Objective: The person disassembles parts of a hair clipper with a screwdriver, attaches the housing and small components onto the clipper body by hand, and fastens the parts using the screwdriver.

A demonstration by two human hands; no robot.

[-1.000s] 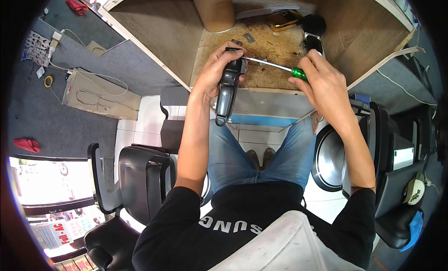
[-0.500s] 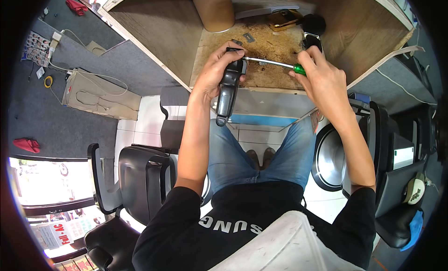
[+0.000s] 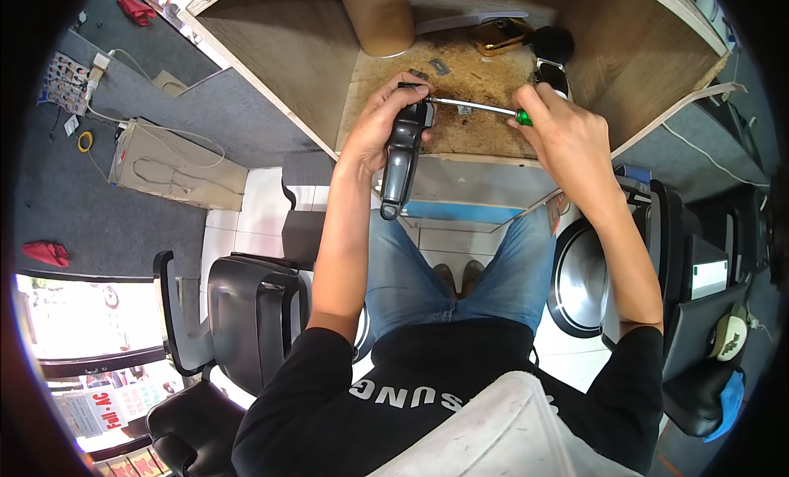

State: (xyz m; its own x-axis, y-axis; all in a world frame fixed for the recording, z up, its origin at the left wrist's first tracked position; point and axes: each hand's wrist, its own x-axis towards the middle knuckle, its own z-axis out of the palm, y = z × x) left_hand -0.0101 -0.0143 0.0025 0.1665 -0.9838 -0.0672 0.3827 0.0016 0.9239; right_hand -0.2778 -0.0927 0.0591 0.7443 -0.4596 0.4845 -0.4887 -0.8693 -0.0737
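Note:
My left hand (image 3: 371,132) is closed around a black hair clipper (image 3: 399,161), its head end up near my thumb and its body hanging down over the shelf's front edge. In my right hand (image 3: 571,136) is a screwdriver (image 3: 481,107) with a green handle and a long metal shaft. The shaft points left, and its tip meets the clipper's head end; my fingers hide the exact contact. On the worn shelf (image 3: 493,140) below the shaft lies a small metal piece (image 3: 465,110). Farther back is a flat metal plate (image 3: 440,66).
Wooden side walls (image 3: 279,58) enclose the shelf. At its back stand a brown cylinder (image 3: 382,25), a gold-coloured object (image 3: 500,37) and a black round-ended item (image 3: 552,41). Black chairs (image 3: 259,313) are at left; a round metal seat base (image 3: 582,276) is at right.
The fingers of my right hand have shifted slightly around the screwdriver handle, and the shaft sits a touch higher. My left hand and the clipper have hardly moved.

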